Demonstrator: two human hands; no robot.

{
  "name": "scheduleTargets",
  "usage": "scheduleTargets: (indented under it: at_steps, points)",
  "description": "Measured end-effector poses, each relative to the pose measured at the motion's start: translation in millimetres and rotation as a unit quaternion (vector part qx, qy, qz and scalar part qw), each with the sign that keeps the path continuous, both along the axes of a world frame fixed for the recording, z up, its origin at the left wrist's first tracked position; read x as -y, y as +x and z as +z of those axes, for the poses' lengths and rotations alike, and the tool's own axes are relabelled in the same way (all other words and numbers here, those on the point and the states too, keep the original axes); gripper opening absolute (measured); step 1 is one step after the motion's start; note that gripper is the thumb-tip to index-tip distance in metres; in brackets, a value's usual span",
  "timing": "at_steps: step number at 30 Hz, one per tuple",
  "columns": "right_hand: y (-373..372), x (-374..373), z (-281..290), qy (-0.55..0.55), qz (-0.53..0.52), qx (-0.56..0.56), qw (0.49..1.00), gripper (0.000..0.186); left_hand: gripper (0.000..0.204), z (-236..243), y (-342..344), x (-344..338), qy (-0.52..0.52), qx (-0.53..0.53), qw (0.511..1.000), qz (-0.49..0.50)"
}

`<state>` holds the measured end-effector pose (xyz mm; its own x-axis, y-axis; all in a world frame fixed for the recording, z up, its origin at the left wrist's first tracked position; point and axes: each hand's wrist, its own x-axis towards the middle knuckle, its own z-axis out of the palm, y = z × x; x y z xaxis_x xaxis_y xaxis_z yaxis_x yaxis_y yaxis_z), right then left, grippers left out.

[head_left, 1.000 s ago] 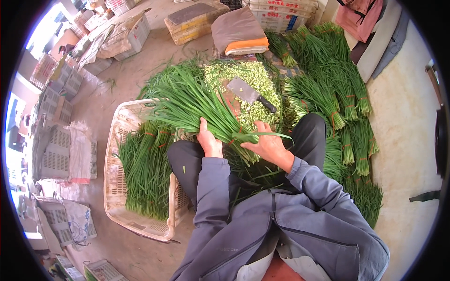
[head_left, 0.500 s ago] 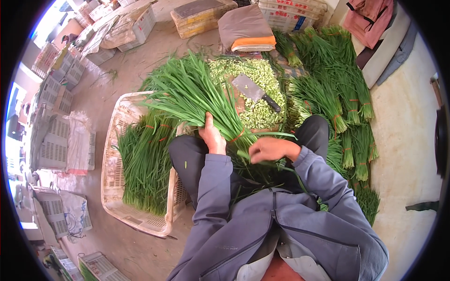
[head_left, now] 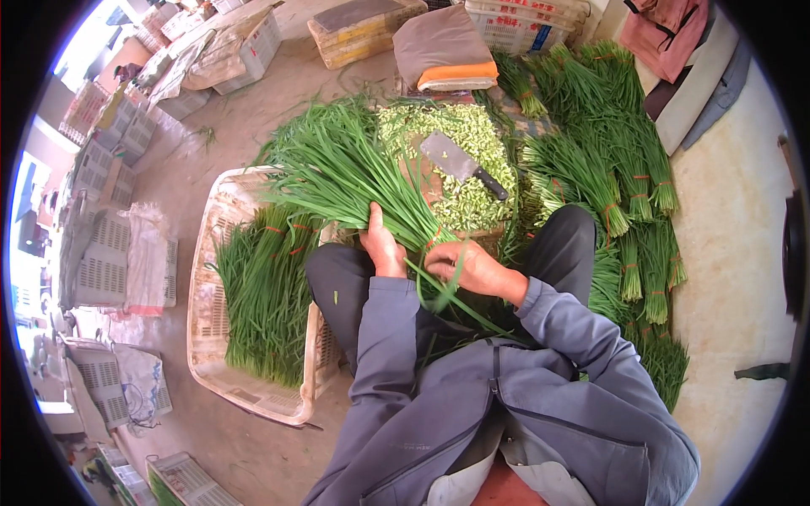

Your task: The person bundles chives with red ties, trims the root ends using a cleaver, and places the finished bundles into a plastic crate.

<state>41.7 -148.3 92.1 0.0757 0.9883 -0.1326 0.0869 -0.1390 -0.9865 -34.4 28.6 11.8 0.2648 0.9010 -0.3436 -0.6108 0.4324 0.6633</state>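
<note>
A bunch of long green garlic chives [head_left: 350, 173] lies across my lap, leaves fanned to the far left. My left hand [head_left: 384, 244] is closed round it, thumb on top. At the stem end, beside a red band [head_left: 435, 237], my right hand [head_left: 474, 271] is closed in a pinch; loose leaves [head_left: 447, 291] trail from its fingers, and the stem ends are hidden behind it. Past the bunch, a cleaver [head_left: 454, 158] with a black handle rests on a board [head_left: 419, 181] strewn with chopped pale stem pieces [head_left: 472, 126].
At left stands a dirty white plastic crate [head_left: 253, 403] with banded chive bunches [head_left: 268, 295] inside. More bunches [head_left: 603, 126] are piled along the right wall. A folded brown and orange cloth [head_left: 445, 46] lies beyond the board. Stacked crates [head_left: 103, 253] line the far left.
My right hand has moved slightly left and up, close against the banded stem end. Loose leaves that stuck out to the right now hang below its fingers. My left hand keeps its hold.
</note>
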Motion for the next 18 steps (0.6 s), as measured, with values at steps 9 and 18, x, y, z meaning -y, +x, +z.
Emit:
scheduleTargets:
  at_steps: [9, 18]
  points:
    - [4.3, -43.1, -25.7, 0.165, -0.119, 0.444, 0.873, 0.033, 0.038, 2.3, 8.4, 11.8, 0.012, 0.028, 0.999, -0.038]
    - [2.6, 4.5, 7.1, -0.082, 0.312, 0.12, 0.939, 0.014, 0.041, -9.3, 3.3, -3.4, -0.011, 0.045, 0.999, -0.019]
